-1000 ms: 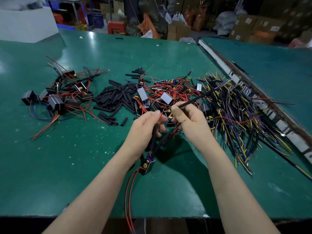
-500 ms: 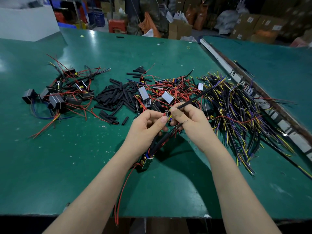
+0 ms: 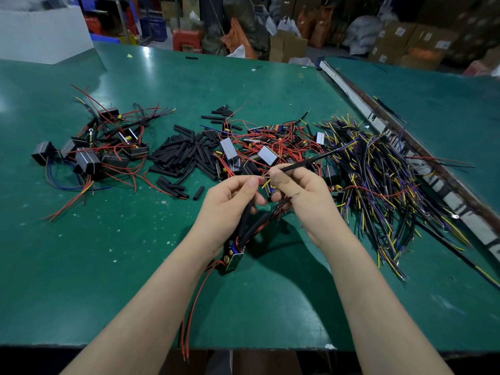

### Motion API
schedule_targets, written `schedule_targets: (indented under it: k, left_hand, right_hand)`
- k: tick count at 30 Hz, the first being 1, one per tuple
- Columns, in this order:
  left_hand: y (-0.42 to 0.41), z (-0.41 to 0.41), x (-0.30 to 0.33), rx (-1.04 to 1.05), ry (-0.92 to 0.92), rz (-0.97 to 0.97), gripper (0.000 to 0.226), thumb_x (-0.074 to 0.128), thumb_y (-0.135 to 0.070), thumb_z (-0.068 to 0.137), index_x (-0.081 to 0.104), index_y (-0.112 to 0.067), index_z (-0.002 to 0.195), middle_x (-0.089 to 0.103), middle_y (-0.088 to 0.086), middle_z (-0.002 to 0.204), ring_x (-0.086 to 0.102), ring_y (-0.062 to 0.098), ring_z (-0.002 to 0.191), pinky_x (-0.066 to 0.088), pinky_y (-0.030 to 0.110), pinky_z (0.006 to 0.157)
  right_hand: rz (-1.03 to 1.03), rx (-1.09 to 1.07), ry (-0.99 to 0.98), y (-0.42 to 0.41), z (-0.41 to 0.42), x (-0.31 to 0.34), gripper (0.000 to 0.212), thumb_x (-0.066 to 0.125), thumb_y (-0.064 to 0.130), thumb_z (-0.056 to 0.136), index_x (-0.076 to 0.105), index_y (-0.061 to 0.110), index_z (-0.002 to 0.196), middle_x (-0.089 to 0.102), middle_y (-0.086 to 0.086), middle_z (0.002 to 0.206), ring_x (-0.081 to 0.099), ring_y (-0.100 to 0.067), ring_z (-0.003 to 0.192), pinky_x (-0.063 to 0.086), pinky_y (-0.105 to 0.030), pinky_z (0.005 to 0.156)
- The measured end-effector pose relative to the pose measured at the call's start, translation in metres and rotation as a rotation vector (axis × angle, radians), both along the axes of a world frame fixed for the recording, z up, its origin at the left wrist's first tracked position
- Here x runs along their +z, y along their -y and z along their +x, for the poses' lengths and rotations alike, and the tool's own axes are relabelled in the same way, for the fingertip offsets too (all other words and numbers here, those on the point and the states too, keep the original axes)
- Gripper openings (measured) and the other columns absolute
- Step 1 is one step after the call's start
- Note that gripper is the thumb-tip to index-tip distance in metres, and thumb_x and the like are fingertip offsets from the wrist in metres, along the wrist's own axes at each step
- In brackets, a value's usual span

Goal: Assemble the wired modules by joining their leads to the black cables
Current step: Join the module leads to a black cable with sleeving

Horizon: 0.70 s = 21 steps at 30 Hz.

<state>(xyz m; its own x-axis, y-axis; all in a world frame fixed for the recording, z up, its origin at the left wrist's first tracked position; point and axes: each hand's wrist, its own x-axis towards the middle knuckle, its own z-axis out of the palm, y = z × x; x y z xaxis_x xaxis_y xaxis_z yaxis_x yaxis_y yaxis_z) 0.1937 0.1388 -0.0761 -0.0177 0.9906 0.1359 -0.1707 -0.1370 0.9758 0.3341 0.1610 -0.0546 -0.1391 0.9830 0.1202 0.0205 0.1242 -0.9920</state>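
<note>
Small light module (image 3: 234,262) dangles just below the left hand (image 3: 230,204), which pinches its thin floppy red lead near the bare tip, while the right hand (image 3: 299,194) beside it pinches a stiffer black cable (image 3: 311,161) close to its end, cable pile (image 3: 378,180) beyond.

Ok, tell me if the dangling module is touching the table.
Cannot tell. In the head view the module hangs by its leads below the left hand, over the table; any gap is unclear.

The table (image 3: 108,253) is smooth green matting with a soft sheen, speckled white. Sleeves (image 3: 184,155), centre left, look matt black. Boxes (image 3: 422,41), upper right, are brown cardboard.
</note>
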Motion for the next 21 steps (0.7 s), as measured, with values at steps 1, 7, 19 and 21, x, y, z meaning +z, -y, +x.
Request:
schedule_targets:
  k: [1, 7, 19, 21]
  left_hand:
    - [-0.0002, 0.0001, 0.0000, 0.008, 0.005, 0.000, 0.014, 0.053, -0.024, 0.094, 0.067, -0.021, 0.091, 0.065, -0.008, 0.063, 0.052, 0.002, 0.053, 0.043, 0.013, 0.052]
    - [-0.0015, -0.0006, -0.0005, 0.029, 0.060, -0.006, 0.017, 0.058, -0.020, 0.093, 0.070, -0.023, 0.082, 0.066, -0.005, 0.064, 0.052, 0.003, 0.054, 0.044, 0.012, 0.054]
    - [-0.0003, -0.0010, 0.0012, 0.066, 0.066, 0.015, 0.011, 0.058, -0.017, 0.092, 0.066, -0.019, 0.085, 0.064, -0.004, 0.061, 0.052, 0.004, 0.055, 0.045, 0.013, 0.057]
    - [0.0001, -0.0004, 0.0020, 0.075, 0.064, 0.013, 0.011, 0.058, -0.016, 0.092, 0.066, -0.019, 0.085, 0.064, -0.005, 0.060, 0.053, 0.004, 0.055, 0.045, 0.013, 0.057]
  right_hand:
    - [-0.011, 0.005, 0.005, -0.0005, -0.0003, 0.0000, 0.007, 0.062, 0.025, 0.093, 0.065, 0.024, 0.088, 0.063, 0.016, 0.068, 0.054, -0.001, 0.056, 0.040, -0.012, 0.052]
    - [-0.033, 0.022, 0.028, -0.0017, 0.0010, -0.0018, 0.006, 0.063, 0.027, 0.092, 0.067, 0.025, 0.088, 0.063, 0.014, 0.069, 0.055, -0.002, 0.059, 0.042, -0.017, 0.057]
    - [-0.091, -0.032, 0.063, -0.0029, 0.0022, 0.0030, 0.040, 0.042, 0.049, 0.099, 0.064, 0.022, 0.077, 0.069, 0.007, 0.072, 0.055, -0.016, 0.071, 0.040, -0.022, 0.055]
    - [-0.081, -0.036, 0.077, -0.0026, 0.0017, 0.0024, 0.034, 0.049, 0.046, 0.097, 0.063, 0.022, 0.077, 0.068, 0.008, 0.072, 0.053, -0.019, 0.073, 0.041, -0.026, 0.059]
